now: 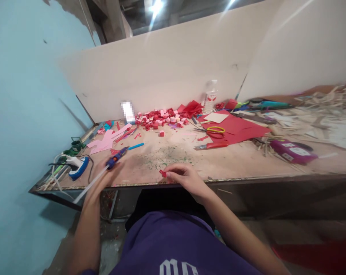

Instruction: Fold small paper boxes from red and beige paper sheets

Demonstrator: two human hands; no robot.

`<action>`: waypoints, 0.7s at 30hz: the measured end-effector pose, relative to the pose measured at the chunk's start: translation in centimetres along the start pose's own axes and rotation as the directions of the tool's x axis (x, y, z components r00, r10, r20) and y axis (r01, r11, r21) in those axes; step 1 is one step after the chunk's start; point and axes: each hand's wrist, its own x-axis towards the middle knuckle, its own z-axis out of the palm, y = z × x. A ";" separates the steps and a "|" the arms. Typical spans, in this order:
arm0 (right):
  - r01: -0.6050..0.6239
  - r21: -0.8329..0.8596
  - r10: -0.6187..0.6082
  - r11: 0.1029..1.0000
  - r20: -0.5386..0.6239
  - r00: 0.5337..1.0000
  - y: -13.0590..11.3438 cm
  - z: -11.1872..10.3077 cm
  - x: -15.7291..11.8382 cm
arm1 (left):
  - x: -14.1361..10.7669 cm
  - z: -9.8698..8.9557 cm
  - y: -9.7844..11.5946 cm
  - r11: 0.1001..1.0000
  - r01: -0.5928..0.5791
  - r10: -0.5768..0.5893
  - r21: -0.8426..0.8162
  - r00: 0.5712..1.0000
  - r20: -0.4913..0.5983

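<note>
My left hand (pixel 109 176), partly blurred, is wrapped round a blue and orange hot glue gun (pixel 116 159) by the table's left front. A long whitish glue stick (pixel 91 184) sticks out of its back end, over my wrist. The nozzle points away, towards a blue stick (pixel 136 146) lying on the table. Near the front edge, my right hand (pixel 182 176) pinches a small folded red paper piece (pixel 163 173) between thumb and fingertips. A single pink and red paper cube (pixel 161 133) lies further back, in front of a heap of similar cubes (pixel 158 119).
Pink paper strips (pixel 105 141) and a blue power socket (pixel 79 168) with cables lie left. To the right are scissors (pixel 215 131), a red-handled cutter (pixel 215 145), red paper sheets (pixel 244 128), a plastic bottle (pixel 210 97), a purple case (pixel 293 151) and wooden offcuts (pixel 319 109).
</note>
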 end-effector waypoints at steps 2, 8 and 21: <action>0.005 0.000 -0.005 1.000 -0.011 1.000 0.2 0.0 0.1 | 1.3 -2.0 -0.7 0.972 0.081 -0.025 0.221 0.970 -0.243; 0.007 0.010 -0.007 1.000 0.008 1.000 0.6 -0.1 0.3 | 4.3 -5.1 -4.0 0.753 0.154 0.019 0.639 0.966 -0.256; 0.015 -0.004 -0.015 1.000 0.034 0.999 0.6 -0.2 0.2 | 4.0 -3.9 -5.2 0.576 0.176 -0.071 0.798 0.984 -0.165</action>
